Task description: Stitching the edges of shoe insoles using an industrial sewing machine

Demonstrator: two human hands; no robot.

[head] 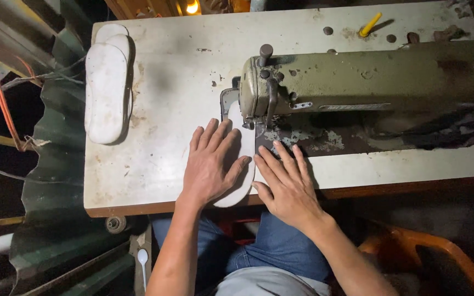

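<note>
Landmark: green sewing machine (357, 82) on the white table (160, 159).
Insole (242, 164): white, flat under the machine's head, long axis running from the head toward the person, heel end past the table's edge.
Left hand (210, 164): fingers spread, pressed flat on the insole.
Right hand (286, 183): fingers spread, flat at the insole's right edge.
Stack of soles (107, 82): well left of the machine.

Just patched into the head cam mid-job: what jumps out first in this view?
The worn olive-green metal sewing machine fills the right of the stained white table. At its needle end, the left hand and right hand press flat on a white foam shoe insole that hangs over the table's near edge. A stack of similar white insoles lies at the table's far left, and a yellow plastic tool lies behind the machine.
</note>
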